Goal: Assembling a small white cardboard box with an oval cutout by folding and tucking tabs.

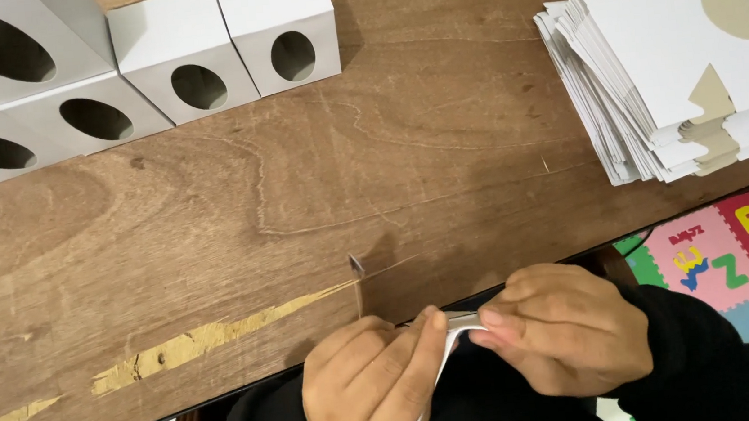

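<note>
My left hand (373,382) and my right hand (566,329) are close together just below the near edge of the wooden table (318,188). Both pinch a small folded piece of white card (457,325) between fingers and thumbs. The card is mostly hidden by my fingers, and only a bent white strip shows between the hands. Dark sleeves cover both wrists.
Several assembled white boxes with oval holes (189,55) stand at the back left. A stack of flat white box blanks (668,58) lies at the right. A scraped pale patch (214,333) marks the table front. A colourful foam mat (739,251) covers the floor at right.
</note>
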